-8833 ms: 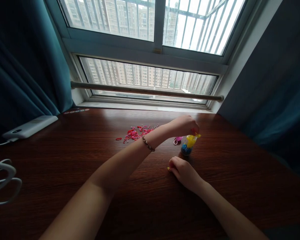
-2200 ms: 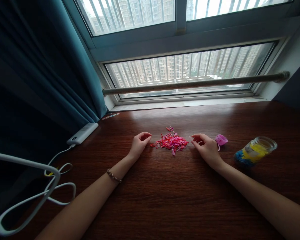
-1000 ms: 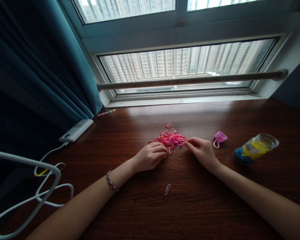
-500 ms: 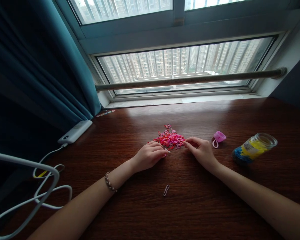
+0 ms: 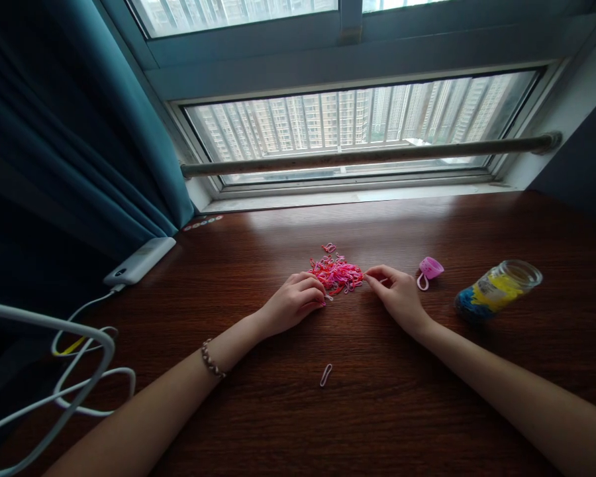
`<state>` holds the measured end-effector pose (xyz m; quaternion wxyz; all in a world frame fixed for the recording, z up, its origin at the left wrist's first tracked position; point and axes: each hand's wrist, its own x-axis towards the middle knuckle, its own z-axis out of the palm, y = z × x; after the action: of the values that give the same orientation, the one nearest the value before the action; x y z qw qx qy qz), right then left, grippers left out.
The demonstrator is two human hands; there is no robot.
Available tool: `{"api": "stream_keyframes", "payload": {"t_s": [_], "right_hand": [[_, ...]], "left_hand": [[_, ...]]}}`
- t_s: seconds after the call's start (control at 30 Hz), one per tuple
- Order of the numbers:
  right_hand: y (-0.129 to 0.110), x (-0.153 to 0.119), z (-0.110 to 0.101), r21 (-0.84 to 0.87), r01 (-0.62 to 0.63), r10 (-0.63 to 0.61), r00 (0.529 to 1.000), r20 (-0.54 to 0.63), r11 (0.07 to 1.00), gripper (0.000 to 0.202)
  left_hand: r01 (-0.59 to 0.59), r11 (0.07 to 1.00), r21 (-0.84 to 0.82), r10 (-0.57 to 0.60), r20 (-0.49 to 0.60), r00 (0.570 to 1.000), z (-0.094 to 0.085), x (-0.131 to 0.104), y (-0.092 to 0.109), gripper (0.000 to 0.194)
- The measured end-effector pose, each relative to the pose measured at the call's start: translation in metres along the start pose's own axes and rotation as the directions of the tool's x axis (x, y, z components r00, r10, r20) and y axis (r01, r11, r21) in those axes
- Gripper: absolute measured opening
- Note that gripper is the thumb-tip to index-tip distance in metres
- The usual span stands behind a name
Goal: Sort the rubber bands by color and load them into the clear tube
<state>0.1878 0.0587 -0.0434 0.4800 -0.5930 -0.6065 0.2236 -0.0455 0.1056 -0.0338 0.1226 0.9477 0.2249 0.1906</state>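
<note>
A loose heap of small pink and red elongated loops (image 5: pixel 338 271) lies on the dark wooden table; whether they are wire or rubber I cannot tell. At its near left edge rests my left hand (image 5: pixel 293 303), fingers curled and closed, with a pale loop (image 5: pixel 329 297) by the fingertips. My right hand (image 5: pixel 397 295) has thumb and forefinger pinched together at the heap's right edge; what lies between them is too small to make out. One pale pink loop (image 5: pixel 326 375) lies alone on the table in front of the heap.
To the right are a pink cap with a strap loop (image 5: pixel 430 267) and a tilted glass jar (image 5: pixel 499 289) with blue and yellow on it. A white power bank (image 5: pixel 142 260) and white cables (image 5: pixel 99 358) lie left, beside the blue curtain (image 5: pixel 149 159). The window is behind.
The view has shifted slightly, moving everything a little left. My left fingertips have drawn back a little from the pale loop. The right hand stays pinched at the heap's edge.
</note>
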Motion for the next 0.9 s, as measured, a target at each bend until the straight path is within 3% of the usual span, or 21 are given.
{"api": "stream_keyframes", "payload": {"t_s": [0.3,0.53,0.63,0.8,0.9], "right_hand": [[0.002,0.000,0.001,-0.025,-0.005,0.005,1.000,0.003,1.000,0.016],[0.008,0.003,0.003,-0.182,0.065,-0.053,0.996,0.069,0.981,0.009],[0.012,0.006,0.006,-0.241,0.084,-0.062,0.993,0.099,0.967,0.008],[0.014,0.009,0.006,-0.271,0.101,-0.074,0.991,0.110,0.957,0.011],[0.010,0.008,0.004,-0.232,0.072,-0.055,0.995,0.078,0.970,0.011]], "left_hand": [[0.129,0.992,0.007,-0.129,-0.004,0.992,-0.002,0.002,0.000,0.019],[0.187,0.982,0.039,-0.187,-0.006,0.982,0.000,0.001,0.000,0.018],[0.162,0.985,-0.061,-0.163,-0.015,0.986,-0.002,0.001,0.005,0.014],[0.062,0.920,-0.387,-0.053,0.033,0.998,-0.008,0.001,0.019,0.011],[0.127,0.918,-0.376,-0.158,-0.052,0.986,-0.010,-0.001,0.018,0.010]]}}
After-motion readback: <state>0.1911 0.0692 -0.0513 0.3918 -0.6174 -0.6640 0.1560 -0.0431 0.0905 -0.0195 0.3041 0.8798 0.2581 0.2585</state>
